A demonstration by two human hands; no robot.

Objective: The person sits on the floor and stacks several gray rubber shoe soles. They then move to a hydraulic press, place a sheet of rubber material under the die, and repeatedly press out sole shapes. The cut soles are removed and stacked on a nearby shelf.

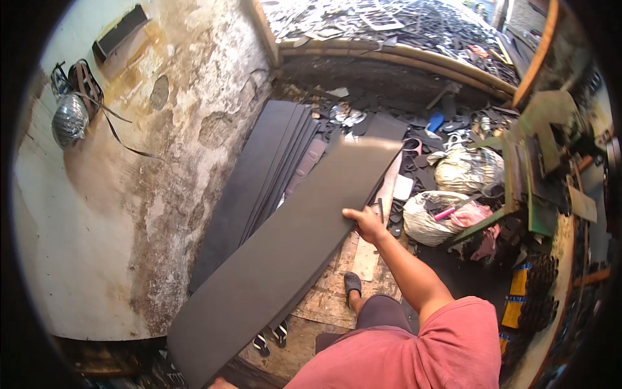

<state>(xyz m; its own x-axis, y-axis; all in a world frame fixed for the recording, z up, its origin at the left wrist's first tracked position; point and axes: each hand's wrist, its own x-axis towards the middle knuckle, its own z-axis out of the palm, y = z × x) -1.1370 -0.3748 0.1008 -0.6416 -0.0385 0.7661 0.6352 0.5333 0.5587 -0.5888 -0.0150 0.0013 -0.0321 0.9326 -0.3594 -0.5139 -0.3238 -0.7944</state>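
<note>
A long, dark grey sheet (285,246), which looks like foam rubber, slants across the middle from the lower left toward the upper right. My right hand (366,223) grips its right edge near the far end, thumb on top and the other fingers hidden underneath. Only part of my left hand (222,384) shows at the lower edge of the picture, against the near end of the same sheet. A stack of similar dark sheets (259,162) leans by the stained wall, partly covered by the held one.
White sacks (470,170) and scattered dark scraps lie at the far right, beside a green metal machine (538,162). Striped slippers (261,345) and my shod foot (352,282) are on the board floor (330,298). Beyond a wooden beam (395,55) are heaped offcuts.
</note>
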